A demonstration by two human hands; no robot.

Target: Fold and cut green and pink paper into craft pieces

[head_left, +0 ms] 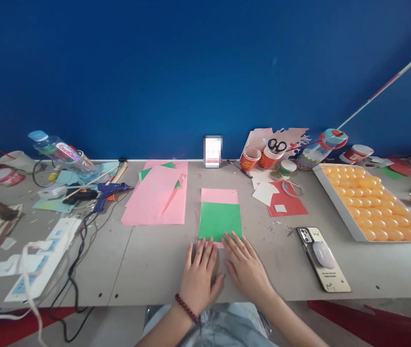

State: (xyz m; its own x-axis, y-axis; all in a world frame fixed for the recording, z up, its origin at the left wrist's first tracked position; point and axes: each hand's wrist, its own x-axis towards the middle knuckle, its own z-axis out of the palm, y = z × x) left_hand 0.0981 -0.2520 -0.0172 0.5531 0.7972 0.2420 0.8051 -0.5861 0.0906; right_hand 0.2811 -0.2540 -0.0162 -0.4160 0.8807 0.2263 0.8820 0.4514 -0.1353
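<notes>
A green sheet of paper (221,220) lies over a pink sheet (219,195) in front of me; pink shows along the far edge and a little at the near edge. My left hand (201,272) rests flat, palm down, its fingertips at the near left edge of the paper. Fingers apart, my right hand (245,265) lies with its fingertips on the near right corner of the green sheet. A beaded bracelet (186,308) circles my left wrist. Neither hand grips anything.
Pink sheets (154,197) and a blue glue gun (109,193) lie to the left, with a power strip (46,260) nearer. Paper cups (251,158), scissors (276,145) and red paper (288,205) are at the back right. A phone (330,277) and a tray of orange balls (360,231) lie right.
</notes>
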